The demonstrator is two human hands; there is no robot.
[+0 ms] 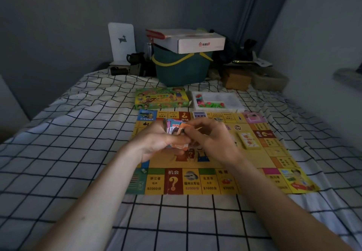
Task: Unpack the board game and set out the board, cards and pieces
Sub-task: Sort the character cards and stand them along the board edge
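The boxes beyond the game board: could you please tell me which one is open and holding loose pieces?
The white tray at the board's far right edge: it is open-topped with pink and green pieces inside. The green game box to its left is closed.

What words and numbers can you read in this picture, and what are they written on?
"机会" with a big "?": red square on the game board.
"$2000分": board square left of it.
"$1600分": board square further right.
White cardboard box: red logo, words too small.
Green game box, cards held in both hands: blurred, unreadable.
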